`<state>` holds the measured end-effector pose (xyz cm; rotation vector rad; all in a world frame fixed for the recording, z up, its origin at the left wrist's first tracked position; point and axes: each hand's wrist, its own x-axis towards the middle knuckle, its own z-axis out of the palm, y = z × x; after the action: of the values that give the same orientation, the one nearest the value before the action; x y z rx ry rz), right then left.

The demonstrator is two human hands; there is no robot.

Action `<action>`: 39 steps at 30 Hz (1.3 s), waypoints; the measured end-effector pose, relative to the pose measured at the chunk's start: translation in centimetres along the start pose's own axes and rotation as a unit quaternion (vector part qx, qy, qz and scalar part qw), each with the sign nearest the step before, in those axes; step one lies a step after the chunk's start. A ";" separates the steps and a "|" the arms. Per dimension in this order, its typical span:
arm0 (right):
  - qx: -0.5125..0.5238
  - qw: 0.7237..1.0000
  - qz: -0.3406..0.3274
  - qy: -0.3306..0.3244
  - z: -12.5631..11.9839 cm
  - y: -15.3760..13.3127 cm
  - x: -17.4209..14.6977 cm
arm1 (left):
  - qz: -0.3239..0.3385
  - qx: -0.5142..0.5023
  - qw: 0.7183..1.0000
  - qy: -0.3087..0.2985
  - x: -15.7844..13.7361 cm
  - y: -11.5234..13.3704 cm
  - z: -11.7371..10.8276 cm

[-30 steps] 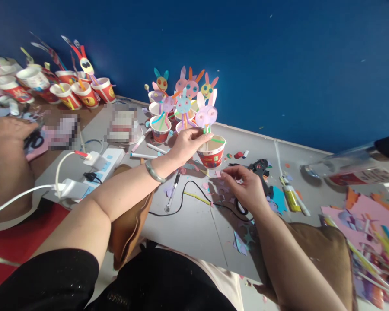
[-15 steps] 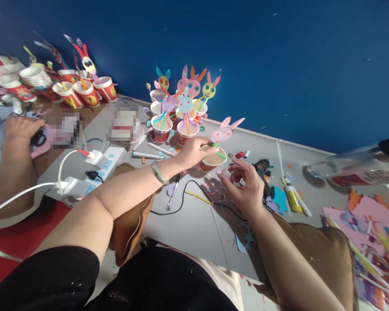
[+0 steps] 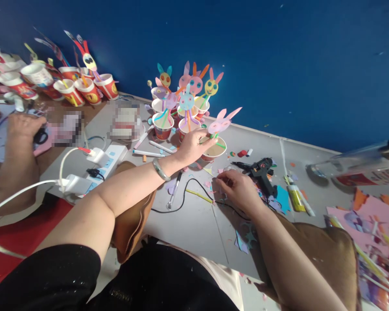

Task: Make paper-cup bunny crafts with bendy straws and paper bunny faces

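Pink paper rabbit [image 3: 219, 125], its ears tipped toward two o'clock, rises over a paper cup [image 3: 215, 151] on the far side of the bench [image 3: 181, 235], its green stem pinched between the left hand's [image 3: 193, 147] thumb and fingers. At five o'clock from the cup, the right hand [image 3: 236, 187] curls low over paper scraps [image 3: 208, 185]; whether it grasps anything cannot be told. Rabbit-topped cups [image 3: 162, 133] crowd eleven o'clock, a black glue gun [image 3: 264, 173] lies at four, and a co-worker's hand [image 3: 23, 126] rests near scissors [image 3: 40, 137] at nine.
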<state>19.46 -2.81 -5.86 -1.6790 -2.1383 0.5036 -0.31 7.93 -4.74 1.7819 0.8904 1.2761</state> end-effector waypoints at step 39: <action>0.112 0.993 0.018 -0.034 2.1 -0.9 -0.1 | -0.021 0.068 0.997 -0.003 0.5 -1.2 -0.1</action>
<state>17.72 -3.23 -7.27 -1.5978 -2.0161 0.7903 -0.39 9.00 -5.56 1.8604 1.0268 1.2068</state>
